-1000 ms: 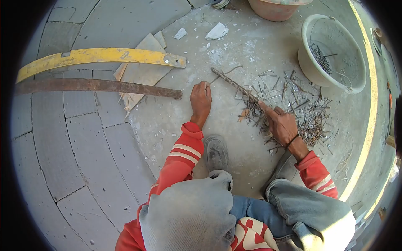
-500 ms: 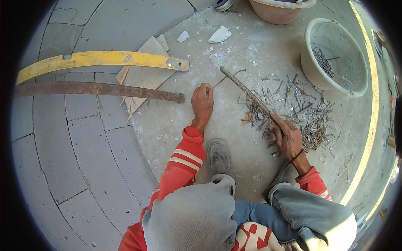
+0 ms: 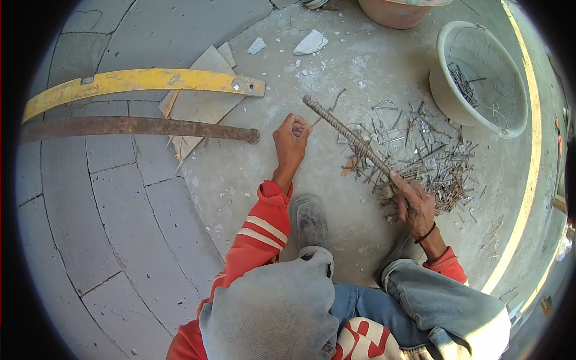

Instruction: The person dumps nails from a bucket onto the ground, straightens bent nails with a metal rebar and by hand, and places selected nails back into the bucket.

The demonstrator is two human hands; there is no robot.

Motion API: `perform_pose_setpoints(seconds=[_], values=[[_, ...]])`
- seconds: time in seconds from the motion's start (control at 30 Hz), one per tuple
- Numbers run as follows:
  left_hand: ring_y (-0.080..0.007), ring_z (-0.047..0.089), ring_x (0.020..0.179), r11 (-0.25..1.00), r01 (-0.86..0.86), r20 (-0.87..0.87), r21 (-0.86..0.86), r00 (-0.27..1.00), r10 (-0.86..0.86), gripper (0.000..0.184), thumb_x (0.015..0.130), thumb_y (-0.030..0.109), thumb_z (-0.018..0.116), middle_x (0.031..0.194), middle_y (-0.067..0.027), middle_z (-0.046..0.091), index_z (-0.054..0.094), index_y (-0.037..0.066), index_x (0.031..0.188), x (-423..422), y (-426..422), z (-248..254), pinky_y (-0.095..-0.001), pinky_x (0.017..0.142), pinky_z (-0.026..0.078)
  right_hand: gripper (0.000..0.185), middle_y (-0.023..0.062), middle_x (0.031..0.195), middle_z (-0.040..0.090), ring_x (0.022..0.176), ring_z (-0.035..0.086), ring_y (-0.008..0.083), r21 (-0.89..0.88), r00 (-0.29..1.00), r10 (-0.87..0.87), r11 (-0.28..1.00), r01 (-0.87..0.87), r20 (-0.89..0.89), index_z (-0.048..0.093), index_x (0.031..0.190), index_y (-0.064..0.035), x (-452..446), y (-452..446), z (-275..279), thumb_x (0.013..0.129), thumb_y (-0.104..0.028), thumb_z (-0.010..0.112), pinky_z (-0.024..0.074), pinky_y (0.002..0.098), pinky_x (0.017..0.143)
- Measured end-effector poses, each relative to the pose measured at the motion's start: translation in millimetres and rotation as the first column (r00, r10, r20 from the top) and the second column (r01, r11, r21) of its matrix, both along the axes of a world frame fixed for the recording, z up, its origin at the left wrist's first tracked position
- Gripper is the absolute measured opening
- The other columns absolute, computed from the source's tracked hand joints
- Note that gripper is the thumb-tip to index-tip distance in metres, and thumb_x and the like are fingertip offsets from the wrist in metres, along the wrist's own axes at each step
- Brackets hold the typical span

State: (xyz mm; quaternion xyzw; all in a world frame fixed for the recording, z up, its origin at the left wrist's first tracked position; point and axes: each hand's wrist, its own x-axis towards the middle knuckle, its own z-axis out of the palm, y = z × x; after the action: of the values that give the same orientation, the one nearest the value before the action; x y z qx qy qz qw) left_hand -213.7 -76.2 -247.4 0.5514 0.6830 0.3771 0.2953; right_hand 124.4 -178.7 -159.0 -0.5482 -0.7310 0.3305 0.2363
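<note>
My left hand [image 3: 291, 137] is closed, pinching one end of a thin bent nail [image 3: 329, 107] just above the concrete floor. In my right hand [image 3: 416, 207] is a length of ribbed rebar [image 3: 351, 137], gripped near its lower end with the index finger laid along it. The rebar slants up and left, its far tip close beside the nail; whether they touch I cannot tell. Beneath and beyond my right hand spreads a pile of loose nails [image 3: 441, 174], many rusty or bent.
A pale bucket [image 3: 441, 78] with some nails inside stands at upper right, a reddish tub [image 3: 390, 17] behind it. On the left lie a yellow level [image 3: 144, 82], a rusty metal bar [image 3: 144, 126] and a broken board [image 3: 207, 102]. White fragments [image 3: 311, 43] dot the floor.
The bent nail has turned in my left hand, its free end now pointing more upward. My right hand and the rebar have shifted slightly; the view has moved a little.
</note>
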Motion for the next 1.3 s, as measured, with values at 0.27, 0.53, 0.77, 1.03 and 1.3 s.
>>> perform_pose_setpoints(seconds=[0.27, 0.53, 0.77, 1.03, 1.3], values=[[-0.0144, 0.069, 0.075, 1.000, -0.014, 0.021, 0.008, 1.000, 0.014, 0.018, 0.085, -0.007, 0.075, 0.085, -0.0069, 0.073, 0.064, 0.001, 0.097, 5, 0, 1, -0.0270, 0.072, 0.055, 0.067, 0.0015, 0.071, 0.057, 0.054, 0.060, 0.0191, 0.072, 0.999, 0.026, 0.997, -0.028, 0.024, 0.061, 0.150, -0.0215, -7, -5, -12, 0.085, -0.003, 0.064, 0.0502, 0.0364, 0.050], [-0.0147, 0.069, 0.075, 0.999, 0.043, -0.099, -0.027, 0.994, -0.046, 0.021, 0.084, -0.004, 0.077, 0.085, -0.0073, 0.074, 0.066, 0.001, 0.100, 4, -3, 4, -0.0292, 0.072, 0.055, 0.058, 0.0093, 0.076, 0.061, 0.056, 0.058, 0.0299, 0.015, 0.995, -0.102, 0.995, 0.102, 0.019, 0.063, 0.146, -0.0210, -19, -13, -11, 0.092, -0.002, 0.067, 0.0495, 0.0415, 0.055], [-0.0190, 0.076, 0.076, 0.979, 0.026, -0.053, -0.203, 0.998, -0.037, 0.012, 0.085, -0.008, 0.072, 0.081, -0.0099, 0.074, 0.065, -0.001, 0.092, 3, 8, 9, -0.0303, 0.072, 0.058, 0.064, 0.0107, 0.073, 0.057, 0.059, 0.057, 0.0318, 0.072, 0.995, -0.083, 0.994, 0.086, -0.046, 0.064, 0.145, -0.0247, -6, -12, 13, 0.088, 0.004, 0.071, 0.0485, 0.0429, 0.056], [-0.0198, 0.079, 0.077, 0.962, -0.019, 0.003, -0.271, 1.000, 0.021, 0.011, 0.085, -0.007, 0.070, 0.082, -0.0129, 0.075, 0.066, -0.003, 0.094, 3, 12, 6, -0.0286, 0.070, 0.059, 0.068, 0.0070, 0.074, 0.055, 0.056, 0.057, 0.0260, 0.110, 0.993, -0.053, 0.993, 0.042, 0.102, 0.063, 0.147, -0.0261, 1, 0, 6, 0.086, 0.003, 0.071, 0.0479, 0.0395, 0.051], [-0.0221, 0.079, 0.076, 0.956, -0.024, 0.003, -0.293, 1.000, 0.026, 0.012, 0.083, -0.006, 0.072, 0.080, -0.0133, 0.075, 0.067, -0.002, 0.093, 5, 14, 8, -0.0309, 0.069, 0.060, 0.065, 0.0075, 0.074, 0.057, 0.054, 0.057, 0.0277, 0.006, 0.978, 0.059, 0.998, -0.062, 0.201, 0.062, 0.148, -0.0246, 15, 8, -9, 0.089, 0.000, 0.072, 0.0491, 0.0410, 0.052]])
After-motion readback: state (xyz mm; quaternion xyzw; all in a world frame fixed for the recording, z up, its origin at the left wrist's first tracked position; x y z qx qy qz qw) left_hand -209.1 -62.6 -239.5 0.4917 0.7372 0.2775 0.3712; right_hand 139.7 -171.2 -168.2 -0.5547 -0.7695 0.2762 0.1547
